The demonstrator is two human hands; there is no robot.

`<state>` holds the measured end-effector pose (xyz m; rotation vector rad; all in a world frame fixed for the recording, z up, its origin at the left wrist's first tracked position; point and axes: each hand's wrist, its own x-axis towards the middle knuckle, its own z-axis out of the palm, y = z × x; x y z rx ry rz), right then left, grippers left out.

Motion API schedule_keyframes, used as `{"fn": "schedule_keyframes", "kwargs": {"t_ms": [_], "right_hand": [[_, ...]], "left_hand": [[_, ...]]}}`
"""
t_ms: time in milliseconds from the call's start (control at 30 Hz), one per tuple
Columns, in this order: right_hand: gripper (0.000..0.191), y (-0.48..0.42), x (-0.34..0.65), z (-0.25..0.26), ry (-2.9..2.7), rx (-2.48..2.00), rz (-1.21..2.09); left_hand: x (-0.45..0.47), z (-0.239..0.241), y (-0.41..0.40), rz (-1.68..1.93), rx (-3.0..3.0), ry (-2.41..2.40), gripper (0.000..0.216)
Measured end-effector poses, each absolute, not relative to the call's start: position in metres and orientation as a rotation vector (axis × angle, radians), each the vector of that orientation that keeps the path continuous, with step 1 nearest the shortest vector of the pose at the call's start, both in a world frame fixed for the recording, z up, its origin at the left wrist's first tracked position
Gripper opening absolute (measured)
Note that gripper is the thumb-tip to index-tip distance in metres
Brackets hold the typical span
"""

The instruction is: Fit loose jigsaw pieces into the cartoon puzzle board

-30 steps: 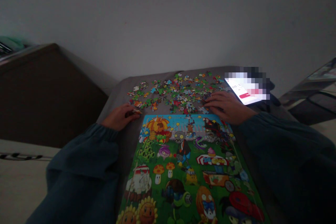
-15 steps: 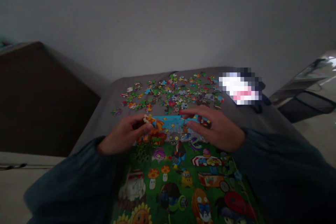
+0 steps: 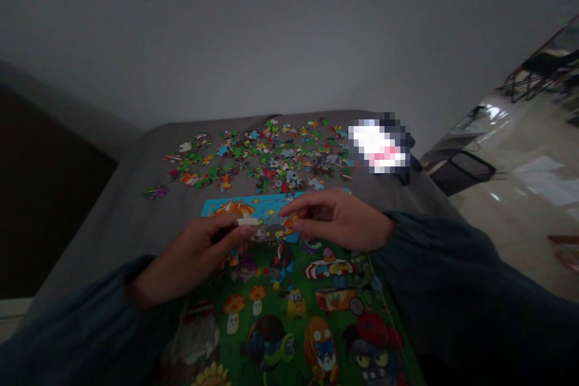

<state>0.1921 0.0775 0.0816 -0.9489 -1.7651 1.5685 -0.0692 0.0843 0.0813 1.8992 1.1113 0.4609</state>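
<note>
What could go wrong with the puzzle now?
The piece pinched in the left hand might slip and get lost on the busy picture. A sleeve could sweep loose pieces off the grey top. It is dim, so colours may be mixed up.

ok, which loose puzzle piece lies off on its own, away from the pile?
The purple-green piece, farthest left on the grey surface. It has bare surface all round it, while the other loose pieces crowd together to its right.
</note>
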Motion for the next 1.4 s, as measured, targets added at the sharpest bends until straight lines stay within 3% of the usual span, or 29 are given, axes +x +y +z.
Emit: {"fn": "schedule_keyframes", "kwargs": {"t_ms": [133,267,400,467,767,1033,1267,1400], "right_hand": [[0.012,0.087,0.199,0.082,-1.681,-1.000,1.452],[0.018,0.091,0.201,0.078,-1.593,-1.074,1.378],[0.030,0.087,0.197,0.079,-1.487,-1.008,1.499],[0.036,0.082,0.194,0.080,-1.474,-0.955,1.577],[0.020,0.068,0.180,0.078,-1.546,-0.950,1.657],[0.021,0.074,0.183,0.074,-1.484,-1.009,1.353],[0.023,0.067,0.178,0.072,-1.566,-0.934,1.351],[0.018,0.059,0.170,0.069,-1.730,-0.937,1.248]], "left_hand": [[-0.077,0.082,0.093,0.661,1.633,1.204,0.039],[-0.084,0.082,0.101,0.930,1.181,1.246,0.034],[-0.081,0.081,0.098,0.829,1.039,1.167,0.033],[-0.077,0.079,0.094,0.756,1.047,1.099,0.033],[-0.068,0.076,0.081,0.540,1.276,0.910,0.033],[-0.074,0.074,0.081,0.655,1.251,0.930,0.024],[-0.073,0.081,0.076,0.436,1.505,0.988,0.043],[-0.057,0.085,0.066,0.445,1.771,0.896,0.024]]}}
